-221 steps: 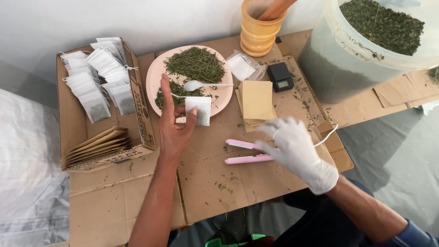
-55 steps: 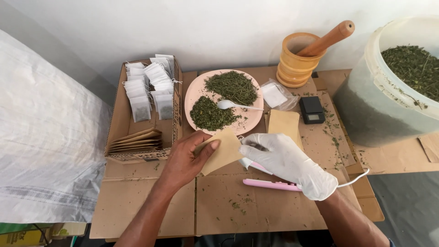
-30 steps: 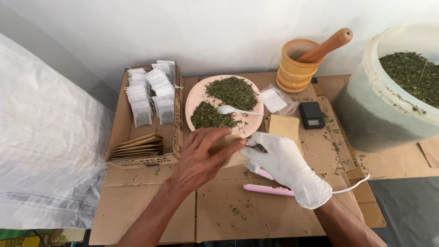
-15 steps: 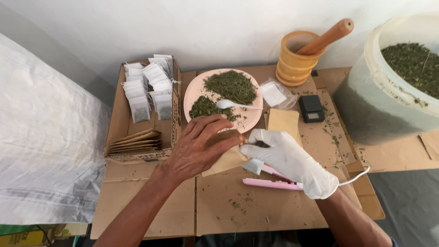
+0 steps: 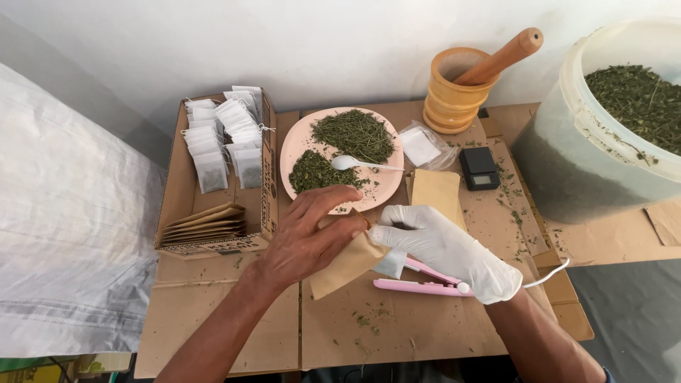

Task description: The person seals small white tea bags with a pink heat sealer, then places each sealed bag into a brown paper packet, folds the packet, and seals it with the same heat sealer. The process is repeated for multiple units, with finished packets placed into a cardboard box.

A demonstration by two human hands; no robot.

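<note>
The brown paper pouch (image 5: 347,264) lies tilted over the cardboard-covered counter (image 5: 234,333), just below the pink plate (image 5: 386,186). The bare left hand (image 5: 305,237) grasps its upper edge, fingers spread across the top and hiding much of it. The gloved right hand (image 5: 443,248) pinches the pouch's right corner; a small white tea bag (image 5: 391,264) shows beneath the glove, mostly covered, and whether it sits inside the pouch cannot be told. A pink sealing tool (image 5: 418,284) lies under the right hand, its cord end partly concealed. The plate carries two heaps of dried herb and a white spoon (image 5: 355,164). The open box (image 5: 213,177) at left holds filled tea bags and stacked pouches. The bucket (image 5: 610,135) is cut off at the right edge.
</note>
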